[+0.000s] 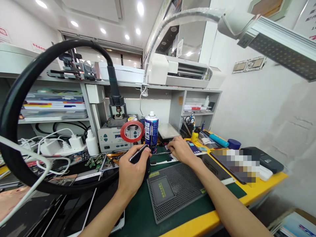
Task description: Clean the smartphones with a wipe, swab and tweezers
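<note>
My left hand (134,168) is wrapped round a dark smartphone (138,154), which is tilted up so that mainly its edge shows. Farther right, my right hand (181,149) reaches across the mat with its fingers bent down and together. A thin metal tool (160,153) ends at those fingertips; whether they grip it or something else I cannot make out. Just below it lies a white toothbrush-like brush (164,161). Between my forearms a grey perforated pad (180,187) rests on the green mat (134,215). A blue spray can (151,131) stands upright behind my hands.
A black hose (11,95) arches over the left side to a grey soldering station (116,135), with red tape (132,131) in front. Phone parts and screens (74,210) cover the left. A lamp (278,42) hangs upper right. A yellow bottle (195,135) stands behind my right hand.
</note>
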Tool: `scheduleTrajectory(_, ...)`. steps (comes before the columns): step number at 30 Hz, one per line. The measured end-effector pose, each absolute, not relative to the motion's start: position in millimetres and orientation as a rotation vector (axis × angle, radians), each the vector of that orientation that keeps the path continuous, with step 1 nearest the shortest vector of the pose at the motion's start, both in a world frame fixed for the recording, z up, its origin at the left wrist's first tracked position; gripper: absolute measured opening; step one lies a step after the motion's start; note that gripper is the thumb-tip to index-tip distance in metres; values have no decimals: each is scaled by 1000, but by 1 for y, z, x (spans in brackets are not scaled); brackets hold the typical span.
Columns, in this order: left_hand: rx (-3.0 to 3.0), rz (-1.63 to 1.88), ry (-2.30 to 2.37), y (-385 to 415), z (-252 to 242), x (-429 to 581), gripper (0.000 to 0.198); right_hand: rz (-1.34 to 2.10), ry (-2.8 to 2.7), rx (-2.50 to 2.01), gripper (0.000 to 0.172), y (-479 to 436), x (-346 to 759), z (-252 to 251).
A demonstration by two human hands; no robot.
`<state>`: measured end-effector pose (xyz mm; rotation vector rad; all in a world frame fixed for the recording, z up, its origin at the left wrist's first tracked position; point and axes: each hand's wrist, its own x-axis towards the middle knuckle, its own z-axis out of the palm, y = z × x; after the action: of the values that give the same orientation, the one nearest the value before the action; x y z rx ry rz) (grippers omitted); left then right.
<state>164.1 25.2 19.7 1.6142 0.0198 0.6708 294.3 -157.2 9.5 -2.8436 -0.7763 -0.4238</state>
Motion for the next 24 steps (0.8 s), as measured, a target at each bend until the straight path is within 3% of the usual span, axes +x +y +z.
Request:
scheduleTrajectory(5,1624,683,21,23,23,162,26,-454,-579,-2832,31,-167,300,16)
scheduleTrajectory(9,1608,695,34,21,22,162,27,-201,-508,-2846,22,-184,310,19)
scheduleTrajectory(14,1621,691,42,21,19,164,27,58,-466,-2847,31,-193,316,16)
scheduleTrajectory(17,1631,690,43,20,19,163,26,155,-480,-2820,25,-190,314,15)
scheduleTrajectory(20,1634,698,45,20,19,163,26,167,-487,-2777,12,-188,312,18)
scheduleTrajectory(24,1633,695,42,20,17,165,27,16,-359,-2766,17,-194,315,24)
